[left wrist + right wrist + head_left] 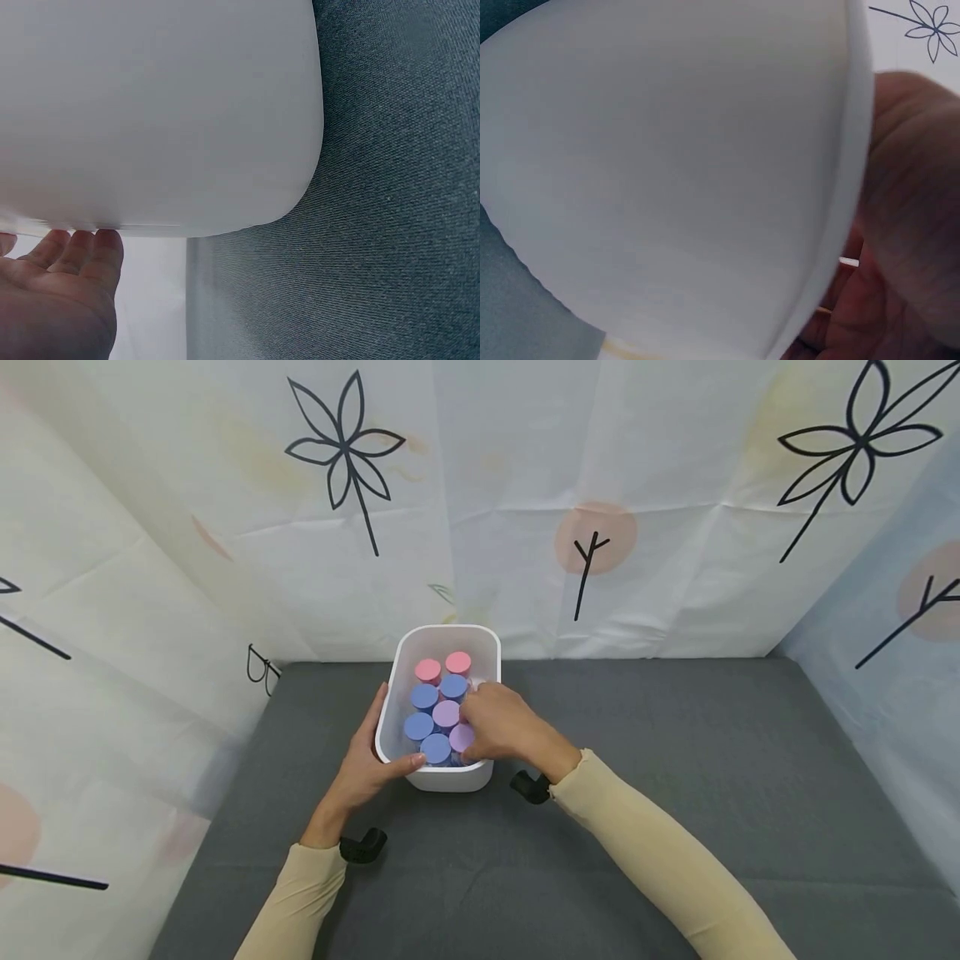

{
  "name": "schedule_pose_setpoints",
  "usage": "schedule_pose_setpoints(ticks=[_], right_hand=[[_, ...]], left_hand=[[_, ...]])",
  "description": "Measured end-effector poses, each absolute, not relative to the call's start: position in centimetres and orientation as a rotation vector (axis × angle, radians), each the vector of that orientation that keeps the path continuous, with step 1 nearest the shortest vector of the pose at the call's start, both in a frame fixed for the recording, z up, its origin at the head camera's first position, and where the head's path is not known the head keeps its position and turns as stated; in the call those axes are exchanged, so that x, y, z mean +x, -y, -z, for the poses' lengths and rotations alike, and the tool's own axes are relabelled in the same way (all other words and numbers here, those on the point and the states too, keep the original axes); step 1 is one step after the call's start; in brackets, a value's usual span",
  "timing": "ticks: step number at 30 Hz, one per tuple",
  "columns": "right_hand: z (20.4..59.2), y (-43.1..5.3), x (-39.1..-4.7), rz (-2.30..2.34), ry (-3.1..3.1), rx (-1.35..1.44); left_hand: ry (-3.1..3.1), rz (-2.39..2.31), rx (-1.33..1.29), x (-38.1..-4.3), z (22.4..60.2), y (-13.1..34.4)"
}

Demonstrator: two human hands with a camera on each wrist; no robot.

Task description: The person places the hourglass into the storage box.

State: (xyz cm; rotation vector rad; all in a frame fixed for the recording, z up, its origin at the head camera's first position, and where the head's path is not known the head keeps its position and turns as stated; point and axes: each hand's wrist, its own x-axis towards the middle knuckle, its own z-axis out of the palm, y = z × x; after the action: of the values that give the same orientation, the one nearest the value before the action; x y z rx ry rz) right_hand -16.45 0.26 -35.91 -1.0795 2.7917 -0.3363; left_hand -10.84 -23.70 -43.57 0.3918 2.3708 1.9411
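A white plastic bin [450,781] stands on the grey cloth, packed with small upright capped bottles. Toward its far end are two pink caps [427,671]; nearer are several blue caps [418,727] and two lilac caps [446,715]. My left hand [365,772] holds the bin at its near left corner, thumb over the near rim and fingers along the outer left wall. Over the right rim reaches my right hand [501,720], its fingers down inside beside the lilac caps. The fingertips are hidden, and I cannot tell whether they hold a bottle.
The grey cloth-covered table [675,760] spreads out on both sides of the bin. A white printed curtain [495,460] hangs behind it and at both sides. A dark wrist mount [363,846] sticks out from the left wrist, another [530,787] from the right.
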Motion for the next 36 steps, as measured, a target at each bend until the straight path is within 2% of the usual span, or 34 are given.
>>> schedule_pose_setpoints(ticks=[21, 30, 36], right_hand=[[35.9, 0.4, -16.2, 0.168, -2.824, -1.036], [35.1, -2.3, -16.3, 0.692, -2.865, -1.037], [34.5, -6.4, -16.5, 0.962, -3.099, -0.974]], left_hand=[[-2.37, -1.938, 0.388, -11.1, 43.9, 23.8], [-2.394, -1.896, 0.401, -11.2, 43.5, 23.8], [-2.63, -1.717, 0.384, -11.6, 40.5, 24.9]])
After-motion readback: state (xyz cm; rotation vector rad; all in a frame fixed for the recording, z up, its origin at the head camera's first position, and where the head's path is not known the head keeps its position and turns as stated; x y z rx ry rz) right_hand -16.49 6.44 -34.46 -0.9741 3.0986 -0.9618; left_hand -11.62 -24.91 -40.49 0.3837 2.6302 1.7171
